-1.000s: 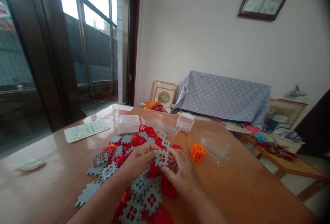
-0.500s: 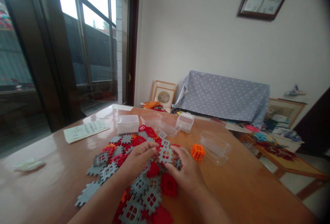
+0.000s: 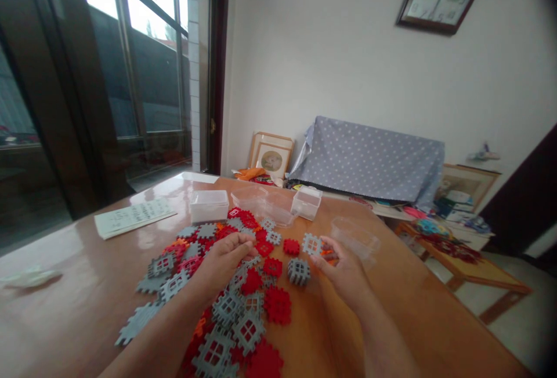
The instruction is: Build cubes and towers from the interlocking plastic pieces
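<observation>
Presently: right hand [image 3: 343, 265] clamped on one edge of grey window tile [image 3: 312, 244], tile projecting leftward from it. Left hand [image 3: 226, 256] above tile pile [image 3: 227, 306]; grip cannot be told. Risk: low right-hand sweep could topple grey stack [image 3: 298, 272] just beside.

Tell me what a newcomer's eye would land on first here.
Probably the jumble of red and gray notched pieces on the table, near the left hand. Next, perhaps, the gray window-patterned piece in the right hand, right of the jumble. Beyond the table, a polka-dot cloth stands out against the pale wall.
</observation>
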A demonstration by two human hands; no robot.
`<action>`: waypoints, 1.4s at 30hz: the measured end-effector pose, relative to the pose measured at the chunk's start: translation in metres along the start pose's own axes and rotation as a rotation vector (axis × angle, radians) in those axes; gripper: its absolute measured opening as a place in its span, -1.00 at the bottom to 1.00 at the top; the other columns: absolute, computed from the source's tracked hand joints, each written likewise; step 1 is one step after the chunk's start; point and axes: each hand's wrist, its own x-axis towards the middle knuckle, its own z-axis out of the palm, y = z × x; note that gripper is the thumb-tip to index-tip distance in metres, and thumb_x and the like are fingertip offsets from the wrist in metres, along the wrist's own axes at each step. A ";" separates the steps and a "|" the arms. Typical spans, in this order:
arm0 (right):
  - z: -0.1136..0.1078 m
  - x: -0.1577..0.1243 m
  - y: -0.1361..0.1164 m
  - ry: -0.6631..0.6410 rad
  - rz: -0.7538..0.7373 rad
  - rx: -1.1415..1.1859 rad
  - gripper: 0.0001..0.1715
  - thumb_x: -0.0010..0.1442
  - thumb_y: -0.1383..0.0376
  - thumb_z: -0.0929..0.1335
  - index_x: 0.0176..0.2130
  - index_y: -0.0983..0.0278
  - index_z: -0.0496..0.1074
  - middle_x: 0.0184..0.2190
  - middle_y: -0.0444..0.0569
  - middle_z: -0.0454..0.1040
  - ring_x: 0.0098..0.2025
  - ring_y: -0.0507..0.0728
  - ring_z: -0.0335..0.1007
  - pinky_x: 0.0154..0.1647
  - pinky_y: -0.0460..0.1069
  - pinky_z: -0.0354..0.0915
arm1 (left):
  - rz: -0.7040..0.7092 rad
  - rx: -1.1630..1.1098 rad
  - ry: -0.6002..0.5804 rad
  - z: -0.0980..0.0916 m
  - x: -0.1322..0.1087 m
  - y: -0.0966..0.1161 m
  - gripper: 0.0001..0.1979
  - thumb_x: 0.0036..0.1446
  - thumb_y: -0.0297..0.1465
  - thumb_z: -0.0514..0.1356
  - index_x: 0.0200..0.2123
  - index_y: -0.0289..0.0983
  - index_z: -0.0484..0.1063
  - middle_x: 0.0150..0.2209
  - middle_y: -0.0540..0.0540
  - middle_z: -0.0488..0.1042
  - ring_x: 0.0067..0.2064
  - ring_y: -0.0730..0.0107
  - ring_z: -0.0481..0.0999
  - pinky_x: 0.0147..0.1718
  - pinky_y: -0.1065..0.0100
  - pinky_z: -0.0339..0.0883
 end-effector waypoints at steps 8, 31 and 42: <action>0.009 -0.004 0.018 -0.172 0.006 0.002 -0.46 0.02 0.12 0.48 -0.01 0.25 0.51 -0.18 0.02 0.58 -0.28 0.16 0.52 -0.19 0.08 0.41 | 0.025 0.084 0.012 0.001 0.000 0.001 -0.77 0.07 -0.20 0.23 -0.35 -0.26 0.47 -0.39 -0.01 0.52 -0.35 0.39 0.42 -0.26 0.37 0.23; 0.017 -0.005 0.034 -0.346 0.068 -0.101 -0.23 0.00 -0.02 0.49 0.12 0.24 0.43 0.05 0.10 0.50 0.06 0.31 0.43 0.09 0.17 0.30 | 0.069 0.338 0.039 -0.017 0.013 -0.019 -0.71 0.13 -0.16 0.13 -0.29 -0.28 0.44 -0.49 0.05 0.41 -0.48 0.43 0.31 -0.49 0.42 0.10; 0.022 -0.006 -0.009 -0.157 -0.076 -0.057 -0.58 0.22 -0.02 0.34 -0.10 0.19 0.52 -0.22 0.00 0.58 -0.23 0.19 0.50 -0.15 0.08 0.37 | 0.070 0.640 -0.048 -0.038 0.009 -0.019 -0.65 0.09 -0.06 0.17 -0.41 -0.25 0.41 -0.51 0.03 0.39 -0.46 0.41 0.31 -0.51 0.42 -0.01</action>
